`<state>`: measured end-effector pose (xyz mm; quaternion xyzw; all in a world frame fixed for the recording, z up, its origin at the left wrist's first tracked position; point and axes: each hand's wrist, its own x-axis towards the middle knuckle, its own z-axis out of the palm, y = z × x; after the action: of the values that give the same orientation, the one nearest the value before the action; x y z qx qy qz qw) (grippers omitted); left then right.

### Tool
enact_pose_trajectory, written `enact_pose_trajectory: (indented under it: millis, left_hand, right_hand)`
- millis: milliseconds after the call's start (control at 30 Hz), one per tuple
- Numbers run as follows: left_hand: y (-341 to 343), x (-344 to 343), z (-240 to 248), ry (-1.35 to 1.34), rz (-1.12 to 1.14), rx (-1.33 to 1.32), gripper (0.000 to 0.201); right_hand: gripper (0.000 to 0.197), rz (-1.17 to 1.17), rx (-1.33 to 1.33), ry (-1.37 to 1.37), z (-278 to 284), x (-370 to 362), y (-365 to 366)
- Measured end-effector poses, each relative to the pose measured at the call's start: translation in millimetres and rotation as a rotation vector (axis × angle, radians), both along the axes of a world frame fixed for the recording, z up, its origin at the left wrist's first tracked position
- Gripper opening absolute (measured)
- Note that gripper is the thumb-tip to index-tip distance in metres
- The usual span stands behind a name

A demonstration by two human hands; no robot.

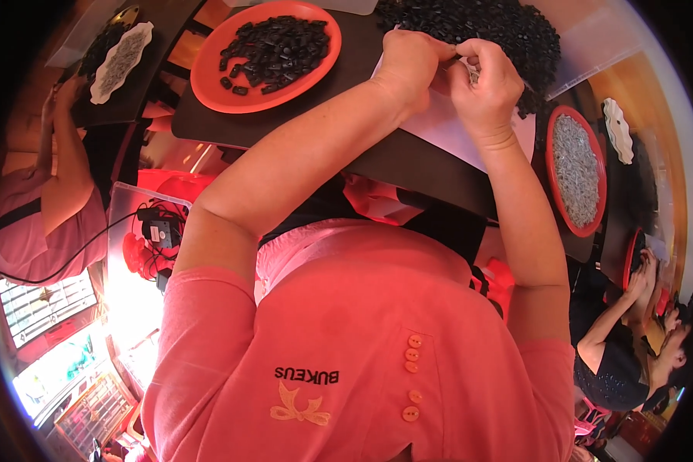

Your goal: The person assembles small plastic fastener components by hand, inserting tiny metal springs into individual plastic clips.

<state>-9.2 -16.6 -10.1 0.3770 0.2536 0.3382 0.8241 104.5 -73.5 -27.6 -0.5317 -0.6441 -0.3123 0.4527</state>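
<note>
Pinching closed with left hand and right hand at upper centre, beside heaped black plastic pieces, on something too hidden to identify.

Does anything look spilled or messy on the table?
Maybe: the big pile of black pieces spreads loosely, with some straggling down by the right edge of the pale sheet. The red plate keeps its pieces inside. I see nothing broken.

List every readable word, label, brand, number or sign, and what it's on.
Pink shirt: one line of black lettering, upside down in view, legible but not transcribed here.
Black box on the left: pale label, print too small to read.
No other lettering is clear.
</note>
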Motion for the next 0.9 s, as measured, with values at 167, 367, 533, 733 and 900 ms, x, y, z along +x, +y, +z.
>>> enact_pose_trajectory:
  millis: [167, 367, 533, 733, 900]
  left_hand:
    - [-4.5, 6.2, 0.8, 0.081, 0.050, 0.028, 0.012]
    - [45.7, 41.3, -100.4, 0.348, 0.160, 1.013, 0.015]
    - [35.2, 41.8, -76.3, 0.456, 0.106, 0.780, 0.014]
    - [20.8, 31.5, -41.3, 0.574, 0.062, 0.495, 0.016]
    - [37.3, 36.9, -55.1, 0.652, -0.123, 0.997, 0.017]
  right_hand:
    - [0.024, -0.003, -0.002, -0.120, -2.1, 4.1, -2.3]
    - [0.025, 0.009, 0.047, -0.246, -1.6, -5.7, 3.8]
    - [0.026, -0.003, 0.092, -0.247, -1.0, -6.4, 2.2]
    - [0.025, 0.012, 0.088, -0.224, 0.2, -4.8, 2.5]
    - [0.025, 0.057, 0.129, -0.190, 3.2, -11.3, 8.9]
